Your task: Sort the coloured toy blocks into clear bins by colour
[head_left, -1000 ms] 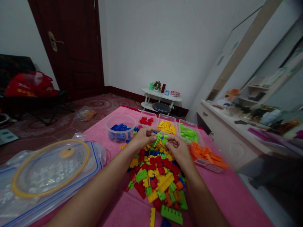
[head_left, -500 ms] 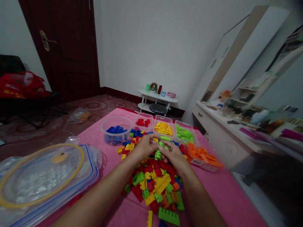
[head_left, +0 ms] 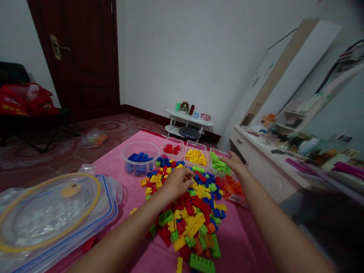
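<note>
A heap of mixed coloured toy bricks [head_left: 193,212] lies on the pink cloth [head_left: 119,167]. My left hand [head_left: 178,184] rests on the heap's far edge with its fingers curled in a pinch; what they hold is too small to name. My right hand [head_left: 234,163] reaches out over the near rim of the clear bin of green bricks [head_left: 217,163]. Its fingers are bent together and pointing down, and what they hold is hidden. Beside that bin stand the yellow-brick bin [head_left: 196,155], the red-brick bin [head_left: 172,148], a round tub of blue bricks [head_left: 139,159] and an orange-brick bin [head_left: 231,187].
Clear plastic lids [head_left: 48,208], one with a yellow ring, are stacked at the near left. A white dresser [head_left: 264,159] crowded with items runs along the right. A small white table [head_left: 189,117] and a dark door [head_left: 85,57] stand beyond.
My hands were together over the heap holding green bricks. They have parted: the right hand has moved right and away to the green bin, while the left stays at the heap.
</note>
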{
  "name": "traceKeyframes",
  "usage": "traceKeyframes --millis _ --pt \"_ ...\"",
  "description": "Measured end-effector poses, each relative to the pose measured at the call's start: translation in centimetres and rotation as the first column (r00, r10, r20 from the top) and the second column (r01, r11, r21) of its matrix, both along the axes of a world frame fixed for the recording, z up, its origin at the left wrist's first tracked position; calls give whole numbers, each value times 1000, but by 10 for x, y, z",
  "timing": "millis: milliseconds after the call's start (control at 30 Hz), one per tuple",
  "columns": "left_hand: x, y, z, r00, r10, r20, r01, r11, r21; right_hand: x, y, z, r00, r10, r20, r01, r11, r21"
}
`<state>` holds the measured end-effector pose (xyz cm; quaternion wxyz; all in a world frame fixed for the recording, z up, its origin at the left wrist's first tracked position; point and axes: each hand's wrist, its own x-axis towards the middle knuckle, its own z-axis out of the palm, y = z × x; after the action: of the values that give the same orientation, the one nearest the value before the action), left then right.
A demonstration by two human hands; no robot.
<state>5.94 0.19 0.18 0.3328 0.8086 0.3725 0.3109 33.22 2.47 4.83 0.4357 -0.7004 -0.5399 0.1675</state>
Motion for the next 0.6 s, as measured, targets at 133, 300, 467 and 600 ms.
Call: traceKeyframes --millis 133,300,467,600 --pt "0 0 -3 997 -66 -28 66 998 4 -28 -20 -24 998 -24 64 26 999 -30" --pt "-3 3 -5 994 -43 -96 48 998 46 -63 -61 -43 958 269 102 -246 949 -195" --pt "0 1 -13 982 -121 -143 125 992 24 -83 -81 -47 873 383 303 -257 888 -381" --pt "0 -3 -9 973 -160 -166 173 983 68 -100 -81 -44 837 299 459 -143 928 -343"
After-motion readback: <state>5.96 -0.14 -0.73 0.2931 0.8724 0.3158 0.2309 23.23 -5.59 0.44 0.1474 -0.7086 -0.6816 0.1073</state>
